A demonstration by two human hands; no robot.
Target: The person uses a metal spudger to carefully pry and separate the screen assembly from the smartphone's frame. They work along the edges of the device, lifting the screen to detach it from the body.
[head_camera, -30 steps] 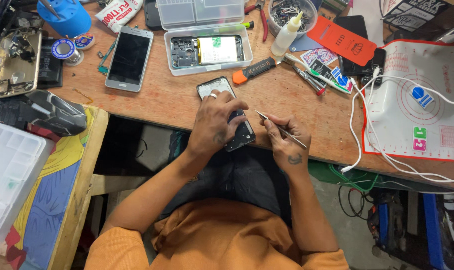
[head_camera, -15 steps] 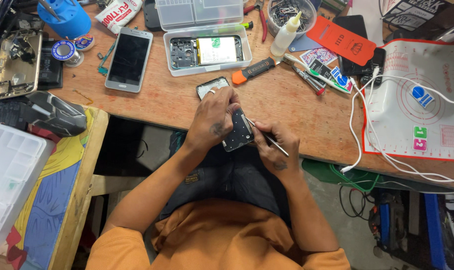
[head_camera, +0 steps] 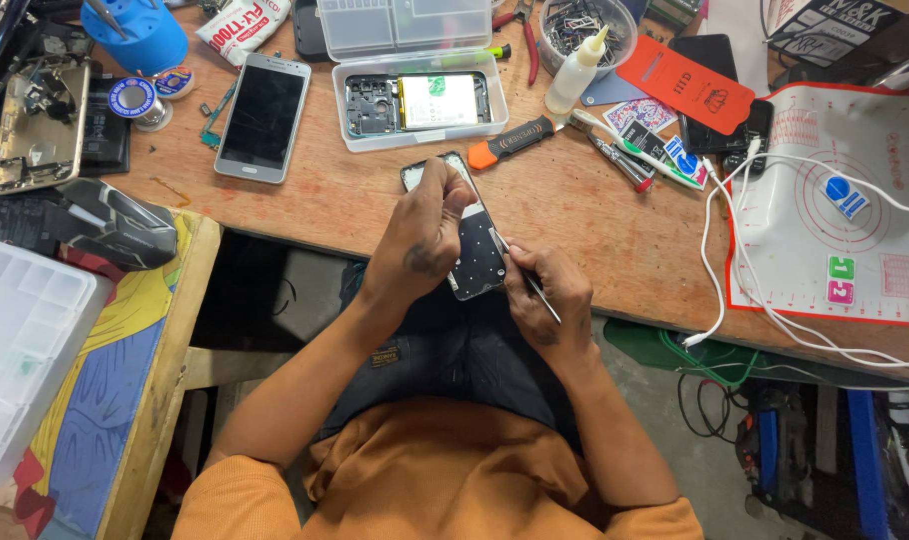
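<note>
I'm looking down at the wooden workbench (head_camera: 595, 225), cluttered along the far side; the red-edged silicone mat (head_camera: 825, 220) is lying at right with a white cable (head_camera: 720, 250) looping over it. The opened phone (head_camera: 470, 235) is sitting at the near edge, half over my lap, dark inner side up. My left hand (head_camera: 425, 235) is clamping it from the left, fingers curled and pressed on its far end. My right hand (head_camera: 547, 300) is pinching the metal tweezers (head_camera: 520, 272) between thumb and forefinger. Change: a second ago the tweezers were held off to the right, clear of the phone; now the tip is touching its right edge. I'm judging that as moving from positioning to actually working that edge. The white tray (head_camera: 420, 100) with a second gutted handset, a silver phone (head_camera: 265, 115) and the orange-handled screwdriver (head_camera: 515, 142) are lying far, untouched.
</note>
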